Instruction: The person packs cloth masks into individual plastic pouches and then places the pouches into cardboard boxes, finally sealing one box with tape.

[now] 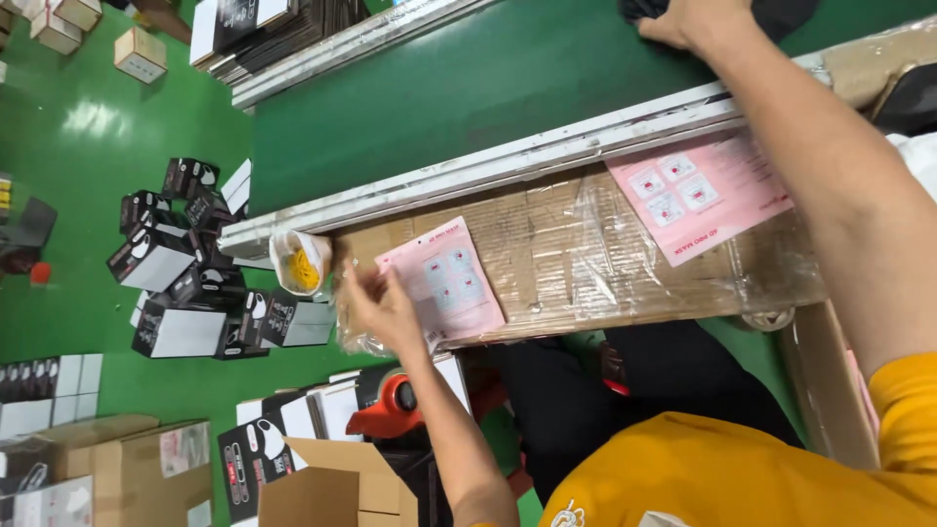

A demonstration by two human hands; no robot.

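At the near end of the counter (547, 244), the left hand (383, 304) hovers with its fingers (353, 283) spread and loose, gripping nothing, just beside the pink sheet (447, 283) that lies flat on the plastic-wrapped cardboard top. Whether the fingertips touch the sheet's edge or the wrap cannot be told. Just left of that hand, at the counter's corner, stands a small clear cup (301, 262) with something yellow inside. Farther along the same cardboard lies a second pink sheet (698, 190), under the person's right forearm. The right hand (688, 21) reaches well away, across the metal rail (508, 161) to the green belt (468, 88), where it rests on a dark item (781, 15) at the frame's top edge; its fingers are mostly out of view, so their grip cannot be told. Below the counter, near the left elbow, sits a red tape dispenser (388, 408) among open cardboard cartons (322, 488). On the green floor (78, 137) to the left lies a scatter of black-and-white boxes (185, 283), with more stacked beyond the belt. An orange sleeve (908, 410) covers the right shoulder.
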